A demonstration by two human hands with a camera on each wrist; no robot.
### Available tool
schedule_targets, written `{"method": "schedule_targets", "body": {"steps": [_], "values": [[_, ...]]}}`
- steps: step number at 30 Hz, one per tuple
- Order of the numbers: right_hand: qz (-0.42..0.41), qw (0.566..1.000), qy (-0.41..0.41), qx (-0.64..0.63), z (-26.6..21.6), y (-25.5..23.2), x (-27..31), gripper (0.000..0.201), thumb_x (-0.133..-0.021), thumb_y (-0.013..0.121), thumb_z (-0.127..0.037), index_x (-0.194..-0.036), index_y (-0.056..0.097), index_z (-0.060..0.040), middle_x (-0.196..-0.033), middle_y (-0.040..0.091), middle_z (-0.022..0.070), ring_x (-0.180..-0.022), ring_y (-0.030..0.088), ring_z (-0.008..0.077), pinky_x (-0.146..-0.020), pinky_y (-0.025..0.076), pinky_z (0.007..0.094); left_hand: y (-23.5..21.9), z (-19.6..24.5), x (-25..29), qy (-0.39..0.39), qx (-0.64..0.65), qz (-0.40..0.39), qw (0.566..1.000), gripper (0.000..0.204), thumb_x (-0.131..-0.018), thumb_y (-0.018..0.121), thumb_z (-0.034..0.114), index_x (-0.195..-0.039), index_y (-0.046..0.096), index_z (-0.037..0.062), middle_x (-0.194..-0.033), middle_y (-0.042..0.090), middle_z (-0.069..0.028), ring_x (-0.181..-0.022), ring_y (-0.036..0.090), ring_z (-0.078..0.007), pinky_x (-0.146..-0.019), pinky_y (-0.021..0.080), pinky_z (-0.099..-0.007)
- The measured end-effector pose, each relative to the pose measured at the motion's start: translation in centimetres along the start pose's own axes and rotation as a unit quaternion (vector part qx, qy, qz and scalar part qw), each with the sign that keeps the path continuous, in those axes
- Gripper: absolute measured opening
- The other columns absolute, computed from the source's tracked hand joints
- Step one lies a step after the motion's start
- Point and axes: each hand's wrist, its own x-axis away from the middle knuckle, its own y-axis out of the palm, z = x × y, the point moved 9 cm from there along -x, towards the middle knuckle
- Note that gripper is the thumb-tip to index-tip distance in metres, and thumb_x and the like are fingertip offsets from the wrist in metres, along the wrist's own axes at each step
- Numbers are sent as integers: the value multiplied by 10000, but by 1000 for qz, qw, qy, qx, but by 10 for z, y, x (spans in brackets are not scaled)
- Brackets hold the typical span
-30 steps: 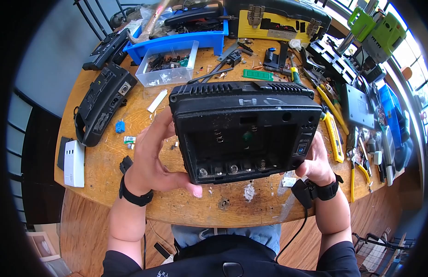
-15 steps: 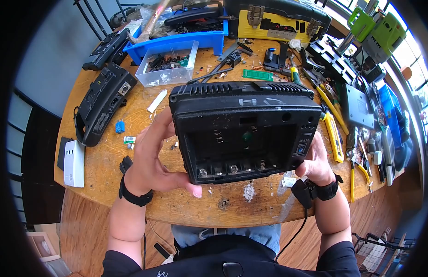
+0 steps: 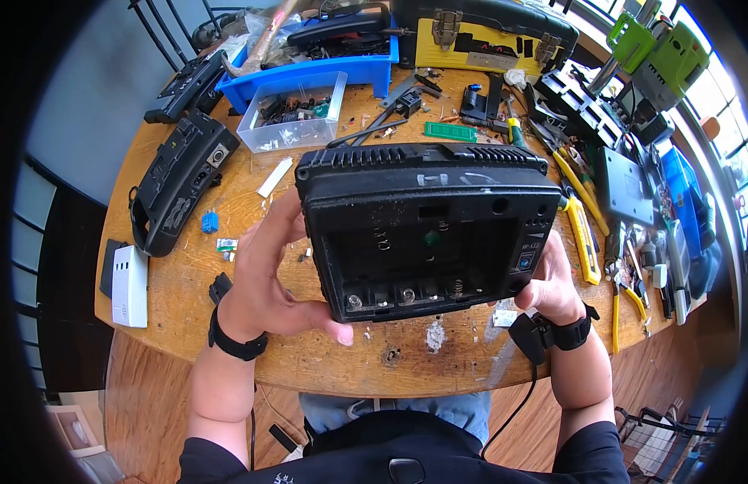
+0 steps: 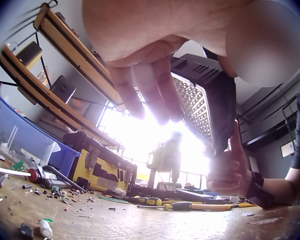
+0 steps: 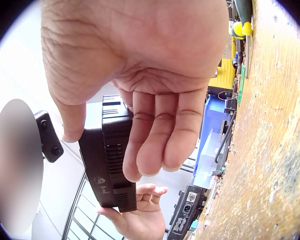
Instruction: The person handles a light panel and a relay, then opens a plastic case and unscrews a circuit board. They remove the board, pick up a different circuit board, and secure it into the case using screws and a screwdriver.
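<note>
Both hands hold up a black rectangular housing (image 3: 426,181) above the table's near part, its hollow side with metal springs facing the head camera. At its left edge the left hand (image 3: 269,274) grips it, thumb at the lower corner. The right hand (image 3: 554,282) grips the right edge, thumb near the lower right corner. A perforated silvery face of the housing (image 4: 195,105) shows in the left wrist view. Seen from the right wrist, the right hand's fingers (image 5: 162,135) lie along the vented end of the housing (image 5: 115,160).
Another black device (image 3: 180,181) and a white box (image 3: 130,286) lie at the left. A clear bin (image 3: 293,113), a blue crate (image 3: 309,74) and a yellow-black toolbox (image 3: 479,44) stand behind. Pliers, a yellow cutter (image 3: 582,240) and a green drill stand (image 3: 664,60) are at the right.
</note>
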Motion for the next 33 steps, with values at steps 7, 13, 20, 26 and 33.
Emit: {"method": "schedule_targets", "body": {"steps": [7,13,20,26,33], "values": [[7,1000,-12,5,-1,-1,-1,862,-599,916,-366,-1243,522,50,-1054,639,38,-923,596,88,-826,461,234,0,1,0,13,9,3,1000,1202,-451,919,526,-1349,399,-80,-1154,638,-169,-1045,656,-275,-919,484,-335],[6,1000,-10,0,-1,0,-1,861,-608,911,-354,-1256,515,53,-1066,636,40,-930,593,88,-834,459,237,-1,-1,-1,1,9,3,1000,1198,-454,921,522,-1351,401,-78,-1158,636,-166,-1051,653,-269,-910,484,-330],[-17,999,29,-13,3,1,1,839,-621,907,-340,-1253,519,52,-1066,639,43,-930,597,91,-834,460,238,0,-5,1,-23,24,5,999,1202,-453,922,516,-1353,397,-83,-1167,632,-169,-1060,648,-272,-926,481,-340],[-23,999,21,-19,4,1,1,808,-627,905,-331,-1234,530,49,-1036,646,38,-902,601,86,-810,467,234,0,-7,2,-24,22,8,999,1212,-448,925,510,-1356,393,-92,-1173,628,-172,-1068,644,-273,-934,480,-341],[-16,999,28,-15,4,1,1,806,-625,905,-339,-1226,534,49,-1020,646,33,-881,600,81,-794,466,227,0,-5,1,-24,14,7,1000,1213,-448,924,514,-1352,394,-98,-1160,634,-173,-1060,648,-267,-930,482,-338]]}}
